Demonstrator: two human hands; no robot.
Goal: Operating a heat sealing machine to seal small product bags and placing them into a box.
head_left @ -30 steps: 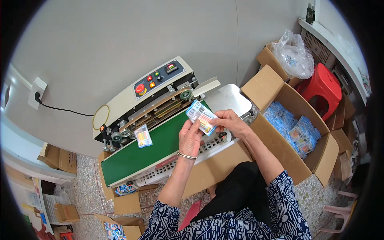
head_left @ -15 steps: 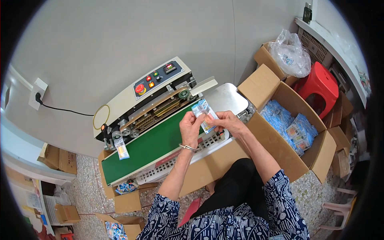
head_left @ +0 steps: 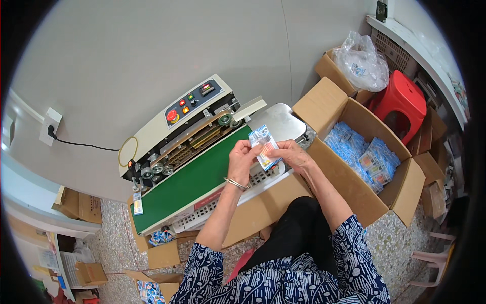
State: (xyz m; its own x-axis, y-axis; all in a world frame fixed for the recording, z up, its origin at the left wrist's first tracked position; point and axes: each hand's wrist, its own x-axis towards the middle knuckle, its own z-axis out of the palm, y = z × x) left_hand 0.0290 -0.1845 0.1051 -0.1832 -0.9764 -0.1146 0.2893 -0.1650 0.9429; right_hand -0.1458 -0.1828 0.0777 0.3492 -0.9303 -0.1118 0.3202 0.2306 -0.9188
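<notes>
Between both hands is a small blue-and-white packet (head_left: pixel 261 136) with orange contents showing through. My left hand (head_left: pixel 241 164) pinches its left side, and my right hand (head_left: pixel 290 154) grips the right side; the fingers of both are closed on it. The packet hangs over the right end of the green conveyor belt (head_left: pixel 190 185) of a band sealing machine (head_left: pixel 152 134). Another packet (head_left: pixel 137 202) stands at the belt's far left end, below the machine's rollers. To the right of my right hand, an open cardboard box (head_left: pixel 349 180) holds a heap of similar packets (head_left: pixel 354 147).
Behind the packet sits a metal plate (head_left: pixel 278 123). A red stool (head_left: pixel 405 99) and a clear plastic bag (head_left: pixel 359 63) stand beyond the box. Under the belt's left end are small cartons (head_left: pixel 163 256) with packets. A power cord (head_left: pixel 86 146) runs from the wall socket to the machine.
The packet on the belt has travelled left to the end. My hands still hold their packet, now slightly turned. The whole view has shifted a little.
</notes>
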